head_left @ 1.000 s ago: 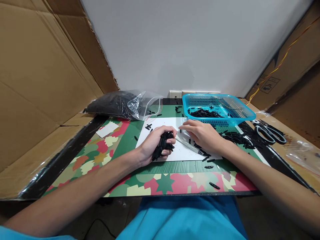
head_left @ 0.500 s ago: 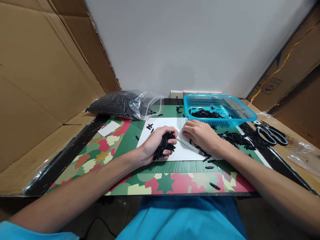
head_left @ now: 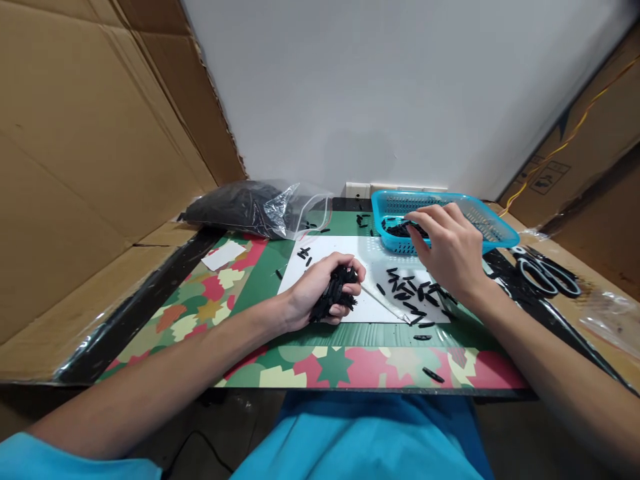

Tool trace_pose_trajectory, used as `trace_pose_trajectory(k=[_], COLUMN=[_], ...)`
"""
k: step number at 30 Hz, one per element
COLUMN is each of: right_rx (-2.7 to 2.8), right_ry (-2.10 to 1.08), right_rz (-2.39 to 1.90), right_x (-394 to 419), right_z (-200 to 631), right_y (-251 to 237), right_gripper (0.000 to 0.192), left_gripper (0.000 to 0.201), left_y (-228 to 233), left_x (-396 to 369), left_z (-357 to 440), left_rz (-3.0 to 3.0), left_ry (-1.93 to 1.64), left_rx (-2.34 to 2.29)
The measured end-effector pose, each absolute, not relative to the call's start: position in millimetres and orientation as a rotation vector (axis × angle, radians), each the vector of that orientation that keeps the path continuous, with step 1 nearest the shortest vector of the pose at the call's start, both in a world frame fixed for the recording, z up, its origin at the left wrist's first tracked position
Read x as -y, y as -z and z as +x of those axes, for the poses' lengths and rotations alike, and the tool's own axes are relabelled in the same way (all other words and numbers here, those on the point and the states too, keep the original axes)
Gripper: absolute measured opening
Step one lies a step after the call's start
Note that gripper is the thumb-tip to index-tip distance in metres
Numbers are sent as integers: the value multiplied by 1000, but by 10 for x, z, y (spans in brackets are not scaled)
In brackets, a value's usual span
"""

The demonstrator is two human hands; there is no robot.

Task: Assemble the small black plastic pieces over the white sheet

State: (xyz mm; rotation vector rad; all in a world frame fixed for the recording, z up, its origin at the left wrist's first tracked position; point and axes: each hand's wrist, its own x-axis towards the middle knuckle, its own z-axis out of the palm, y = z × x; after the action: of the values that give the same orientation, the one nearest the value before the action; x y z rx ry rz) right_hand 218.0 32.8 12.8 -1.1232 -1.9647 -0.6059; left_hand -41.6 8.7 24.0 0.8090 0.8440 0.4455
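Note:
My left hand is closed around a bunch of small black strips, whose ends stick out between the fingers. It rests over a white sheet. Above the near side of a blue plastic basket, my right hand is raised, its thumb and curved fingers apart, with nothing clearly visible between them. A heap of black pieces lies in the basket, partly covered by that hand. Loose black pieces are scattered on the sheet beside a thin, pale, pointed strip.
A zip bag full of dark material lies at the back left. Scissors sit on the right, close to a crumpled clear bag. Cardboard walls flank the table. A small paper piece lies on the left of the patterned mat.
My right hand has lifted off the white sheet and moved right and away from me to the basket, uncovering scattered black pieces. My left hand keeps its hold on the bunch.

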Motion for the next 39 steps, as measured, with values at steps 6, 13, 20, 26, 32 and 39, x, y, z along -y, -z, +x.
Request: trace_pose_trajectory(k=[6, 13, 20, 26, 32, 39], right_rx=[2196, 2310, 2342, 2319, 2268, 2279], right_ry=[255, -4, -57, -242, -221, -189], right_rz=[-744, -540, -475, -510, -544, -642], right_x=[-272, -151, -146, -160, -141, -192], right_z=[2055, 1801, 1814, 1809, 1807, 1883], right_y=[-65, 52, 28, -1, -12, 38], right_gripper=[22, 29, 23, 12, 10, 9], left_gripper=[39, 52, 62, 64, 52, 40], left_y=[-215, -219, -231, -232, -198, -229], left_x=[-74, -47, -42, -42, -62, -45], left_z=[-396, -363, -352, -344, -374, -378], left_rz=[829, 822, 844, 873, 849, 890], left_ry=[-416, -352, -293, -282, -294, -378], left_rx=[-854, -888, -892, -902, -847, -788])
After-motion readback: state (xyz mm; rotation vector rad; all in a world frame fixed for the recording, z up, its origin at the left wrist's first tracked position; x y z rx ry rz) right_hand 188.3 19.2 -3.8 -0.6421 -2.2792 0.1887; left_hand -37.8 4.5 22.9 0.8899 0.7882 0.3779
